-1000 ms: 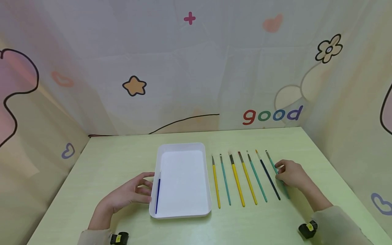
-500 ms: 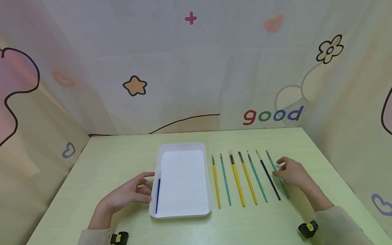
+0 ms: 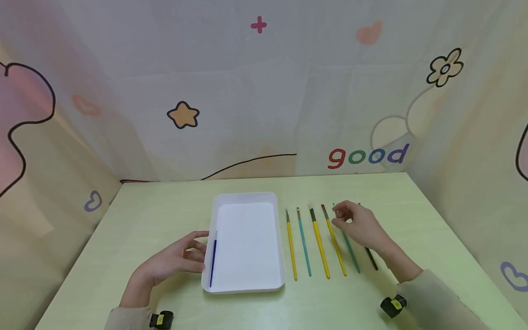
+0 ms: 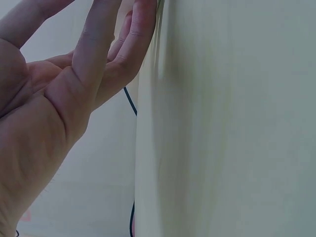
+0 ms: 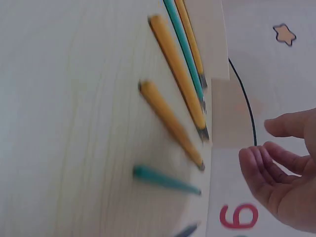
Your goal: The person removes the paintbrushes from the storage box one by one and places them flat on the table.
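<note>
A white tray (image 3: 249, 247) stands upright on the table with a dark blue paintbrush (image 3: 213, 263) along its left side. My left hand (image 3: 173, 259) touches the tray's left edge with relaxed fingers. To the tray's right lies a row of several paintbrushes, among them a slim yellow paintbrush (image 3: 292, 252), a thick yellow paintbrush (image 3: 319, 247) and a teal paintbrush (image 3: 350, 252). Over the row's right part hovers my right hand (image 3: 363, 224), fingers loosely bent and holding nothing. It hides most of the dark paintbrush (image 3: 371, 260) and of the rightmost teal one.
The pale wooden table (image 3: 161, 201) ends at a printed cloth (image 3: 247, 91) behind and at both sides. Each wrist carries a small black camera, the left camera (image 3: 162, 320) near the table's front and the right camera (image 3: 393, 305) below the right hand.
My right hand has let go of the rightmost teal paintbrush and moved left over the row. The left hand stays at the tray.
</note>
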Motion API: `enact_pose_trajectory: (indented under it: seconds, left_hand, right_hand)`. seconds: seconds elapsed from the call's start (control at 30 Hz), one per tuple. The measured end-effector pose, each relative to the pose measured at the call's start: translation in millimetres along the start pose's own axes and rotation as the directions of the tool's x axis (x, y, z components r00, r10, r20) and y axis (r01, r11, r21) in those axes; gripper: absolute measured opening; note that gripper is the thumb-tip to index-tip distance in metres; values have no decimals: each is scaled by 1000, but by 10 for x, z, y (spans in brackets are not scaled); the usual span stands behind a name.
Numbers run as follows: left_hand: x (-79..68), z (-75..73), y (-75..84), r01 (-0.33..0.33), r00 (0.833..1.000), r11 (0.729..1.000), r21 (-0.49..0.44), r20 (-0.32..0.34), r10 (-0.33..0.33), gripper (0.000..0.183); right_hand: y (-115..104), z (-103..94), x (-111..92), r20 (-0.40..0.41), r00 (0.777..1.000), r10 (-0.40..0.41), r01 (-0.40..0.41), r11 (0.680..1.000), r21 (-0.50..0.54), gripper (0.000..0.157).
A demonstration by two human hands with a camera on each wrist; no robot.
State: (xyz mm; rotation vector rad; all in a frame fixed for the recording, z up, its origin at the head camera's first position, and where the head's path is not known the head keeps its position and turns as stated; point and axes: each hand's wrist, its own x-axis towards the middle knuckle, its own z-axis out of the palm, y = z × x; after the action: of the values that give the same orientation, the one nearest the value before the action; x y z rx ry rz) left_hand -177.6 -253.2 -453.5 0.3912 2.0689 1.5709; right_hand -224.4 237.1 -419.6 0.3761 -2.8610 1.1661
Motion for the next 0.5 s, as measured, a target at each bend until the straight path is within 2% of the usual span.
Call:
enact_pose_trajectory:
  seconds: [0.13,0.2,0.3,0.43,0.5]
  left_hand:
    - [3,7,1,-2,1000,1000,-1,4,2,84]
    - [2,9,1,-1,1000,1000,-2,4,1,84]
    - [-1,7,5,-3,1000,1000,-2,4,3,84]
    - [3,8,9,-7,1000,1000,-1,6,7,85]
    - [6,9,8,-8,1000,1000,-2,9,8,85]
  right_hand:
    - [-139,178,29,35,998,-44,36,981,189,25]
    - [-211,258,45,63,996,-56,34,949,313,26]
    - [-310,367,87,125,989,-73,6,885,466,29]
    - [-455,485,125,214,974,-77,-63,814,577,39]
    - [-520,545,140,254,964,-74,-97,793,601,45]
